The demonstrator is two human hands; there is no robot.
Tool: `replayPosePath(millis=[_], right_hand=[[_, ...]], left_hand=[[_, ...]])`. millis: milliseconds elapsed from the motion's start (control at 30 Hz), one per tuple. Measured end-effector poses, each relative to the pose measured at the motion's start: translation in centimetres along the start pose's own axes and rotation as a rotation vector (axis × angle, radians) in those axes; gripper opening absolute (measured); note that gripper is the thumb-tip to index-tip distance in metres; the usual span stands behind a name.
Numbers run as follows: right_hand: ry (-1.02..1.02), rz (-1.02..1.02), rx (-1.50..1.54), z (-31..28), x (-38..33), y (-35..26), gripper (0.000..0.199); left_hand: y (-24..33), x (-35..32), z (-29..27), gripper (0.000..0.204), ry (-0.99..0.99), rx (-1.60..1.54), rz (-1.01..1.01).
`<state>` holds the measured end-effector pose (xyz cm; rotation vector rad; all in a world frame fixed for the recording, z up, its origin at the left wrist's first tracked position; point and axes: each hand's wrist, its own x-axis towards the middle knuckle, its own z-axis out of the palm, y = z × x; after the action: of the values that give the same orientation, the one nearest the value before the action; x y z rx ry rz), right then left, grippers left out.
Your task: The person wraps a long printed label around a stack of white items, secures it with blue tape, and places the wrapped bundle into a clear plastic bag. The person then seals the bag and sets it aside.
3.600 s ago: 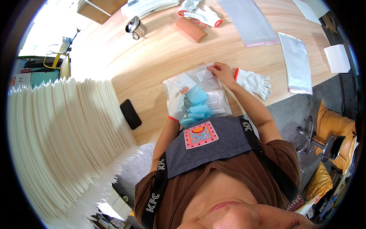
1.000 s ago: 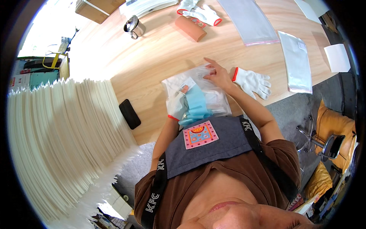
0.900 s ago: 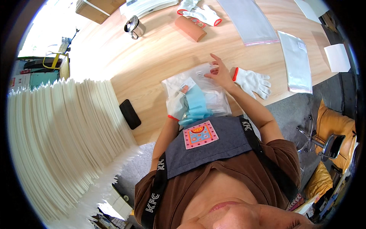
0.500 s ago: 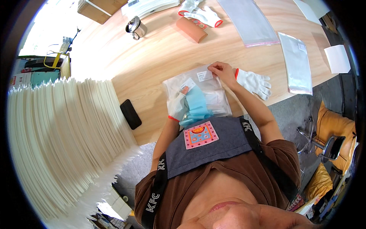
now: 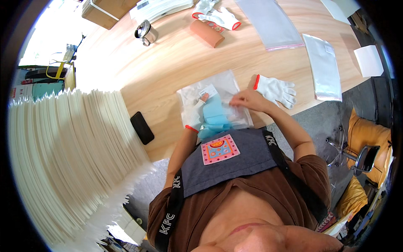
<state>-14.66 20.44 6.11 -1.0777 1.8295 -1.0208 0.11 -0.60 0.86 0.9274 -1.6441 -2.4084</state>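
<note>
My left hand (image 5: 195, 115) wears a white glove with a red cuff, its thumb tip bare. It is closed on a light blue strip (image 5: 215, 111), which hangs in folds toward my apron. A white label (image 5: 208, 91) lies at the strip's upper end, beside the thumb. Under both hands are clear plastic bags (image 5: 224, 80) on the table. My bare right hand (image 5: 248, 101) is over their right side, fingers bent and drawn together; what they hold, if anything, cannot be made out. Right of that hand lies a loose white glove (image 5: 275, 90).
A tall stack of white sheets (image 5: 75, 168) stands at left, next to a black phone (image 5: 142, 127). Farther back are a metal cup (image 5: 146, 32), an orange-brown roll (image 5: 207, 34), more gloves (image 5: 218, 17) and a cardboard box (image 5: 107, 12). Plastic bag stacks (image 5: 321, 67) lie at right.
My right hand has moved down toward me from the bags' upper right corner. The white label that was beside its fingers no longer shows there. My left hand stays on the blue strip.
</note>
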Motion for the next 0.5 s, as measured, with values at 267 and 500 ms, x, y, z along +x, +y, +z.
replayPosePath(millis=[267, 500], right_hand=[[0.383, -0.464, -0.42, 3.5, 5.9, -1.4, 0.015], [0.31, -0.444, -0.526, 2.7, 6.9, -1.2, 0.016]], left_hand=[[-1.3, 0.5, -0.1, 0.042, 0.06, 0.227, 0.045], [2.2, -2.4, 1.9, 0.033, -0.012, 0.435, 0.157]])
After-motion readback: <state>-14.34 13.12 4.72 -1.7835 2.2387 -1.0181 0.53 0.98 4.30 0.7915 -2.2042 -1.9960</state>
